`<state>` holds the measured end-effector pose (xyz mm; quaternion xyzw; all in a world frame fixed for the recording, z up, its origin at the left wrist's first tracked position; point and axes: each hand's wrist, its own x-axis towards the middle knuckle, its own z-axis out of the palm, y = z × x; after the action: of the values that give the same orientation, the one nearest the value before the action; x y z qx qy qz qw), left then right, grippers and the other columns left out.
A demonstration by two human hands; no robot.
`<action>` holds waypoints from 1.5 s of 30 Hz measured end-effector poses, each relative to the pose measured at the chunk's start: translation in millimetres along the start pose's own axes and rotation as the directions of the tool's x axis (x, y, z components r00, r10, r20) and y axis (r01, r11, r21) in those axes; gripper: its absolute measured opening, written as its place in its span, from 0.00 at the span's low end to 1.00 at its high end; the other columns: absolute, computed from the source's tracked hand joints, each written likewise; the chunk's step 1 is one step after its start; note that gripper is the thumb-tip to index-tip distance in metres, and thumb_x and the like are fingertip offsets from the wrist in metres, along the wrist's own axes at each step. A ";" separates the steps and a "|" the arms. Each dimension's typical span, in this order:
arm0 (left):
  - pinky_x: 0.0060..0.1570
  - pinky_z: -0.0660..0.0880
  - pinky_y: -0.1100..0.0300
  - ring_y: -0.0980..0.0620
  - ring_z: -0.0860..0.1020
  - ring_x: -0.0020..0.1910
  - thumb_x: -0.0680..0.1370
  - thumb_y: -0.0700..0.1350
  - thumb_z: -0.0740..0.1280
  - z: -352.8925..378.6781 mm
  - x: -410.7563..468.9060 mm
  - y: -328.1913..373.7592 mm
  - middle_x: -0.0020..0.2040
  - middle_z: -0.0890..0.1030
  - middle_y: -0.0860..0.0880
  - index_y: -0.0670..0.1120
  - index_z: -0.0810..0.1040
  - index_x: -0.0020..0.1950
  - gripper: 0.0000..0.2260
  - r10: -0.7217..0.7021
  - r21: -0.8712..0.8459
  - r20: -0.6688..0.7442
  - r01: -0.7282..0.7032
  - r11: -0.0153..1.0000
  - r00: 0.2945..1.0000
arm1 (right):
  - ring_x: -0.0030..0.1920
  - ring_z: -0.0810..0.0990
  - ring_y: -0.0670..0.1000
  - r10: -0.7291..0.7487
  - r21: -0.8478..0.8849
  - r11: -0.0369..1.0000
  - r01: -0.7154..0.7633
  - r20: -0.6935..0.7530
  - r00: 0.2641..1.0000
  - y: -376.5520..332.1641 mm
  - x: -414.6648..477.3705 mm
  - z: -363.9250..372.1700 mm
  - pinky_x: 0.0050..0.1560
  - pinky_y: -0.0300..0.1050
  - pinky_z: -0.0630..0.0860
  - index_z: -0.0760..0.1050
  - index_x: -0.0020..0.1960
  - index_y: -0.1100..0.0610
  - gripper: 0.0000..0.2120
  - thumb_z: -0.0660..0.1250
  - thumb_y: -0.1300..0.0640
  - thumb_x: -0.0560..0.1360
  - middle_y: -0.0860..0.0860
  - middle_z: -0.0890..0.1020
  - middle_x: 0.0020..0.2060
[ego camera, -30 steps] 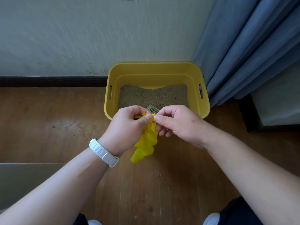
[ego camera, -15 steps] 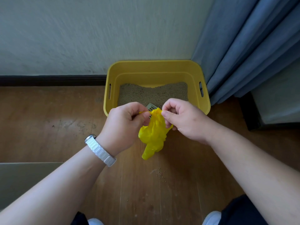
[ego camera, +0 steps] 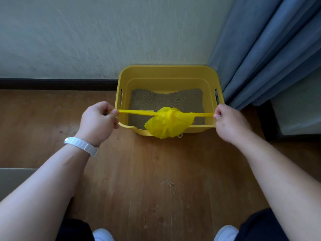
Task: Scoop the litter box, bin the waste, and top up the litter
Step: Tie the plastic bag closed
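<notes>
A yellow litter box (ego camera: 166,72) stands on the wooden floor against the wall, with grey-brown litter (ego camera: 166,100) inside. In front of its near rim hangs a small yellow plastic bag (ego camera: 166,124), bunched into a ball. Its two handle strips are stretched taut sideways. My left hand (ego camera: 99,119) pinches the left strip beside the box's left wall. My right hand (ego camera: 229,120) pinches the right strip at the box's right corner. A small pale loop (ego camera: 179,135) peeks out under the bag; the scoop itself is hidden.
Blue curtains (ego camera: 271,49) hang at the right, touching the box's corner. A dark-based piece of furniture (ego camera: 295,115) sits behind them. A dark skirting board (ego camera: 57,83) runs along the wall. Spilled litter grains (ego camera: 171,185) lie on the floor. A grey flat surface (ego camera: 13,180) sits at lower left.
My hands have pulled apart, left going left and right going right. The bag's handles are drawn tight and the bag has risen into a compact ball, covering the scoop.
</notes>
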<state>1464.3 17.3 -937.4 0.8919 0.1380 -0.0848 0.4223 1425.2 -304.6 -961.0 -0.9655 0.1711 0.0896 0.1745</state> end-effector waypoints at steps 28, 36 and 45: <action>0.39 0.76 0.65 0.56 0.81 0.39 0.69 0.39 0.72 41.8 -50.4 52.8 0.38 0.84 0.50 0.42 0.78 0.45 0.07 0.451 -0.637 0.284 -0.185 0.748 0.846 | 0.38 0.80 0.58 -0.490 0.751 0.530 0.393 -0.107 0.865 -88.1 -43.2 -33.1 0.39 0.57 0.79 0.78 0.43 0.58 0.04 0.67 0.62 0.77 0.56 0.82 0.35; 0.42 0.79 0.56 0.52 0.81 0.37 0.73 0.36 0.72 48.1 -48.2 56.6 0.36 0.84 0.47 0.44 0.82 0.43 0.04 0.408 -0.573 0.251 -0.205 0.794 0.878 | 0.38 0.79 0.59 -0.447 0.742 0.550 0.384 -0.127 0.885 -80.6 -37.4 -31.3 0.40 0.58 0.78 0.78 0.42 0.54 0.04 0.67 0.57 0.76 0.56 0.81 0.36; 0.44 0.76 0.53 0.52 0.79 0.38 0.76 0.36 0.70 40.1 -43.4 70.0 0.38 0.83 0.47 0.46 0.82 0.43 0.06 0.394 -0.555 0.170 -0.243 0.796 0.903 | 0.41 0.81 0.58 -0.296 0.728 0.641 0.245 -0.060 0.953 -64.1 -24.9 -29.4 0.41 0.53 0.78 0.78 0.43 0.55 0.07 0.64 0.57 0.78 0.57 0.82 0.39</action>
<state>1444.1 -63.7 -899.9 0.7332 -0.0582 -0.0951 0.6708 1428.7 -251.5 -908.5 -0.8274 0.0406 0.0184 0.5599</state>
